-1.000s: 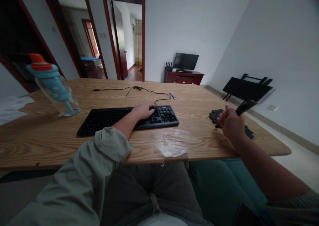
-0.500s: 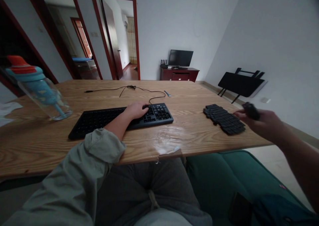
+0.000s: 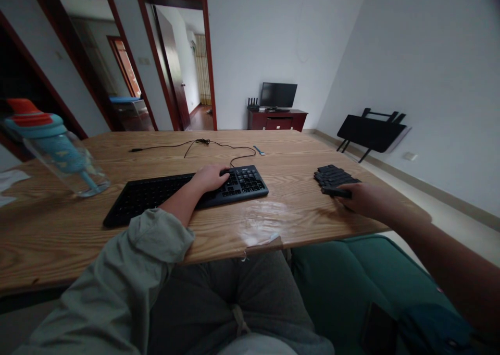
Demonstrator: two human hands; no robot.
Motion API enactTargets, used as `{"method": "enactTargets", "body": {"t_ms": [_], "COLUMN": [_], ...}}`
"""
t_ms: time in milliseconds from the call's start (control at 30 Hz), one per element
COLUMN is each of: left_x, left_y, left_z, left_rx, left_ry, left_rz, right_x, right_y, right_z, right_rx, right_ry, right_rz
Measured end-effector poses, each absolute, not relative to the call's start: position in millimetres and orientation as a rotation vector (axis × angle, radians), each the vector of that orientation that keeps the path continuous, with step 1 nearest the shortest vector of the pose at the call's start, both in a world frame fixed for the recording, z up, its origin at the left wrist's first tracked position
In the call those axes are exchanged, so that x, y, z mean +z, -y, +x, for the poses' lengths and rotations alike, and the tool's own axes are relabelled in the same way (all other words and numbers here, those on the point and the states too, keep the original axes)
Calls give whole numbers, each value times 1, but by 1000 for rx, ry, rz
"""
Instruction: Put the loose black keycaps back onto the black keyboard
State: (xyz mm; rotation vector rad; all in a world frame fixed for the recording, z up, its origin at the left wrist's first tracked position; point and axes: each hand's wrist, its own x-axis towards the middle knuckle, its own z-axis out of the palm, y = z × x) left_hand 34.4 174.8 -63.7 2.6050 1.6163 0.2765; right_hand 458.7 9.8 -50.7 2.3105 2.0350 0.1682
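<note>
Right hand (image 3: 361, 198) seems clamped on a dark strip (image 3: 336, 192) beside loose keycaps (image 3: 332, 176) near the right edge of the table (image 3: 289, 224); a nudge could spill them. Left hand (image 3: 211, 178), fingers together, rests on the keyboard (image 3: 156, 196).

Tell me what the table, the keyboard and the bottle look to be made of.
Table: wood or wood-look laminate, by the running grain; satin, with a glossy patch near the front edge.
Keyboard: probably matte black plastic; no shine on its keys.
Bottle: clear body, plastic or glass, hard to tell; opaque teal lid and orange cap, likely plastic.
</note>
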Motion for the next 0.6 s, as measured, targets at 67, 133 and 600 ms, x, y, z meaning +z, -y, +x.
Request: {"method": "enactTargets", "body": {"t_ms": [67, 133, 600], "left_x": [-64, -65, -66], "left_y": [-175, -175, -177], "left_z": [34, 34, 33], "left_rx": [283, 293, 301], "left_ry": [-1605, -1596, -1586], "left_rz": [2614, 2619, 2627], "right_x": [-56, -60, -65], "right_y": [-13, -16, -11], "right_z": [462, 464, 469], "right_rx": [171, 185, 134], "right_ry": [-2031, -2029, -2129], "right_rz": [2302, 2296, 2308]}}
